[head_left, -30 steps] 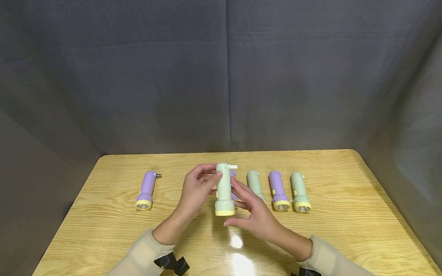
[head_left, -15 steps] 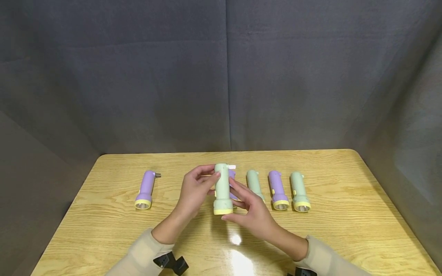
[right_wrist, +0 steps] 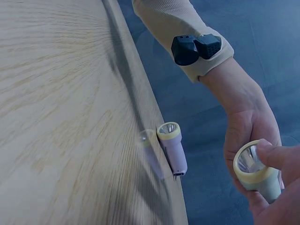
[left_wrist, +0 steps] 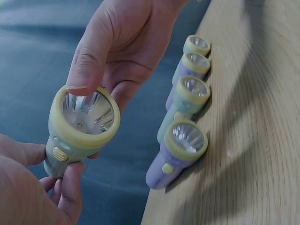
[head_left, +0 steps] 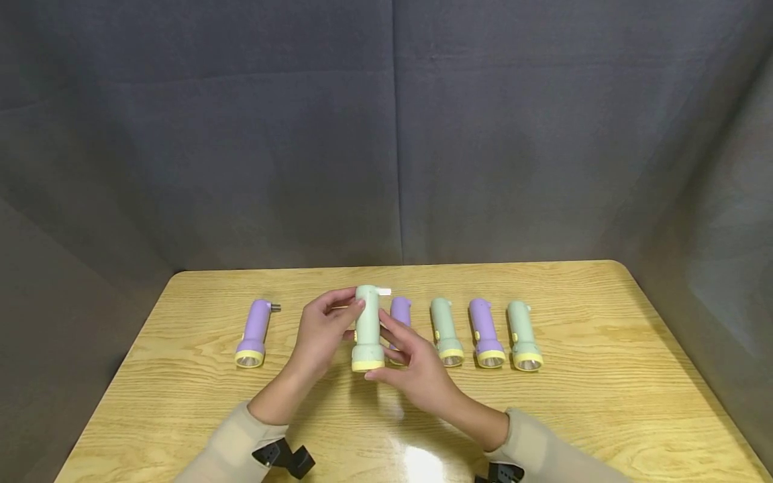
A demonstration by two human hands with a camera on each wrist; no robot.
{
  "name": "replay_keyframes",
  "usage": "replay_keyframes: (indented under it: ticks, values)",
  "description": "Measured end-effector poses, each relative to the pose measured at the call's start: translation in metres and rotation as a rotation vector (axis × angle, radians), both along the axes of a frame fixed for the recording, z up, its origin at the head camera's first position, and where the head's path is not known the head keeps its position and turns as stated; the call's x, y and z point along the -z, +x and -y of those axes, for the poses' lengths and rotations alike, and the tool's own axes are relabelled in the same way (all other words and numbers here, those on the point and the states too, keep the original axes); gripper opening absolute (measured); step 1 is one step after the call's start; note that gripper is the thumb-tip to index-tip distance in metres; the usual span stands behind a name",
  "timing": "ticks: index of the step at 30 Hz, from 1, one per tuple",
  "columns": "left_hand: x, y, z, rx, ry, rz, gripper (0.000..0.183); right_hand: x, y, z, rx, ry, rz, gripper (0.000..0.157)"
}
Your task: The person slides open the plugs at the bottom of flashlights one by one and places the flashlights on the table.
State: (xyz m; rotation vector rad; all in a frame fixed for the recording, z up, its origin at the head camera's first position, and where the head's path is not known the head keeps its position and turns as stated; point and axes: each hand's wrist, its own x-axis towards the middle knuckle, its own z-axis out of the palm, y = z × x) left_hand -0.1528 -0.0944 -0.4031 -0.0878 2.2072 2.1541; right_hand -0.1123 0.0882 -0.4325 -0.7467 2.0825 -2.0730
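Observation:
A pale green flashlight [head_left: 368,325] with a yellow rim is held upright above the table, lens end down. A small shiny tab [head_left: 384,292] juts from its upper end to the right. My left hand [head_left: 320,330] pinches its body between thumb and fingers, close to the yellow switch [left_wrist: 60,154] in the left wrist view. My right hand [head_left: 423,372] has its thumb [left_wrist: 86,70] against the lens rim and its fingers along the other side of the body. The purple flashlight [head_left: 400,308] behind is partly hidden by my right fingers.
Right of my hands lie a green flashlight [head_left: 443,322], a purple one [head_left: 485,325] and another green one [head_left: 523,329], in a row. At left, a purple flashlight [head_left: 256,325] has metal prongs [head_left: 276,308] sticking out. All lie on the wooden table [head_left: 604,402]; a grey curtain [head_left: 290,168] stands behind.
Both hands have carried the green flashlight to the left, uncovering more of the purple one behind. My right thumb, earlier apart from the yellow rim, now touches it.

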Motion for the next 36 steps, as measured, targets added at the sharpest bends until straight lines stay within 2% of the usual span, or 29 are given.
replay_keyframes:
  ticks: [6,10,16,26,36]
  values:
    - [-0.001,-0.005,0.015,0.000,-0.036,0.023,0.037,-0.001,-0.007,0.017,-0.023,-0.011,0.015,0.089]
    - [-0.001,-0.009,0.026,0.000,-0.055,0.043,0.039,0.000,-0.011,0.029,-0.029,-0.007,0.058,0.089]
    - [0.003,-0.013,0.039,0.006,-0.080,0.068,0.041,0.006,-0.018,0.044,-0.024,0.008,0.067,0.088]
    - [0.014,-0.023,0.051,-0.004,-0.107,0.096,0.044,0.020,-0.027,0.062,-0.003,0.009,0.097,0.088]
    - [0.032,-0.030,0.062,-0.038,-0.140,0.132,0.045,0.040,-0.036,0.079,0.023,0.035,0.120,0.086]
